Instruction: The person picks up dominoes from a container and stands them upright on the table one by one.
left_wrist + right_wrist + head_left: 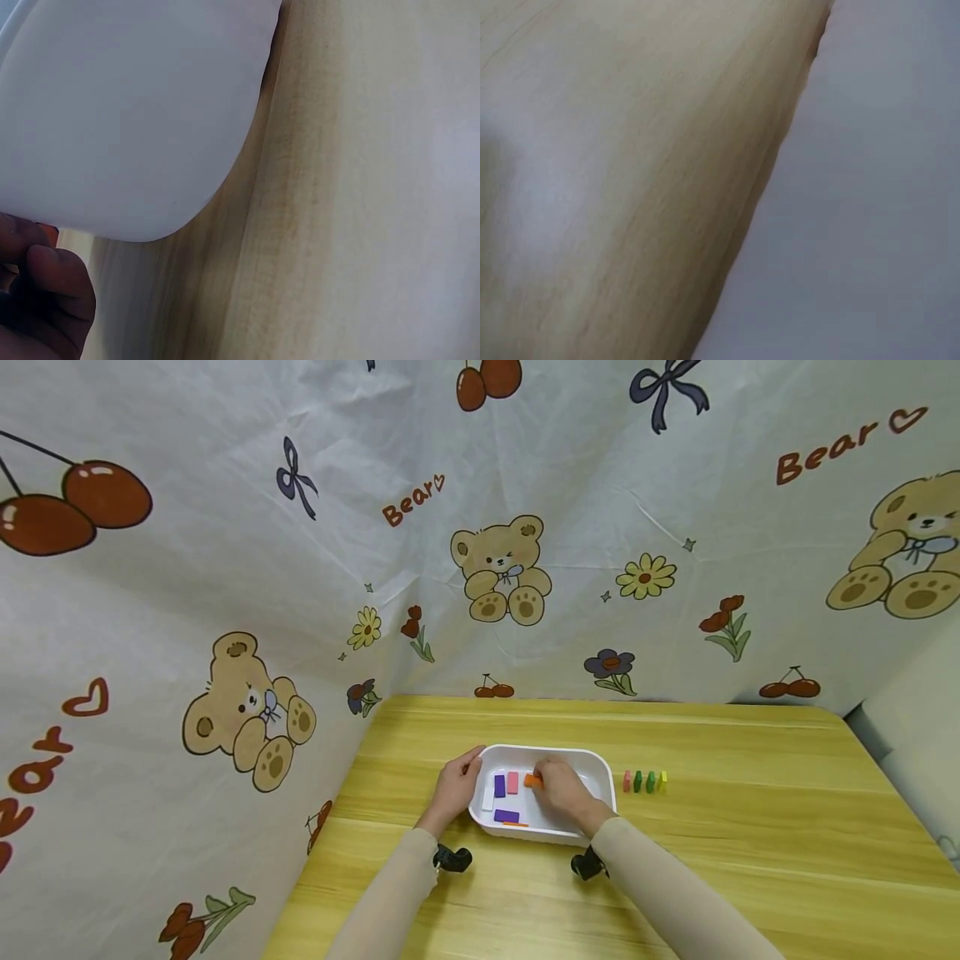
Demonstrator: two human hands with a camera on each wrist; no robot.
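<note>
A white plastic tray (pixel 542 836) holds several small flat blocks. My left hand (pixel 454 787) grips its left rim, with thumb and curled fingers at the wall in the left wrist view. Inside the tray my right hand (pixel 562 789) reaches down with bent fingers and pinches an orange block (pixel 530 781). Left of that lie a pink block (pixel 513 782), a purple block (pixel 499 786) and a white block (pixel 488 799). Near the front wall are another purple block (pixel 507 816) and a thin orange piece (pixel 516 825). The right wrist view shows only the tray's outer wall (pixel 870 195) and wood.
Right of the tray, a short row of small blocks stands on the wooden table (pixel 750 827): one pink block (pixel 627 781), two green blocks (pixel 638 782) and a yellow block (pixel 663 781). A bear-print cloth (pixel 585 468) hangs behind and to the left.
</note>
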